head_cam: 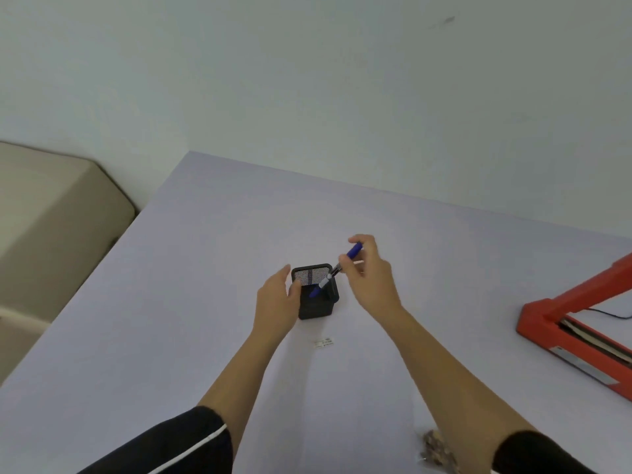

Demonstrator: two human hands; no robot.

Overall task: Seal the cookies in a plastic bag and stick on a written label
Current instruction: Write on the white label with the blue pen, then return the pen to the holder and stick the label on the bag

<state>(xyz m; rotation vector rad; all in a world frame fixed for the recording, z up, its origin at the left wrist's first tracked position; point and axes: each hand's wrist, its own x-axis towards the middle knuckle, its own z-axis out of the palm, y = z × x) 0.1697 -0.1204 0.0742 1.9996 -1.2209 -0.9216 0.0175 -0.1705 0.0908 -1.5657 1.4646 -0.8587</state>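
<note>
A black mesh pen holder (pixel 316 304) stands in the middle of the table. My left hand (pixel 277 295) touches its left side with relaxed fingers and the thumb at its rim. My right hand (pixel 369 271) pinches a blue marker (pixel 352 251) tilted over the holder's right rim; a second blue pen (pixel 316 290) leans inside the holder. A small white label (pixel 324 342) with dark writing lies flat on the table just in front of the holder. A clear plastic bag with cookies (pixel 434 446) lies at the near edge, partly hidden by my right forearm.
A red heat sealer (pixel 564 313) with its arm raised sits at the right edge of the pale table (pixel 205 268), a thin black cable behind it. A beige padded seat (pixel 51 206) stands left of the table. A plain wall runs behind.
</note>
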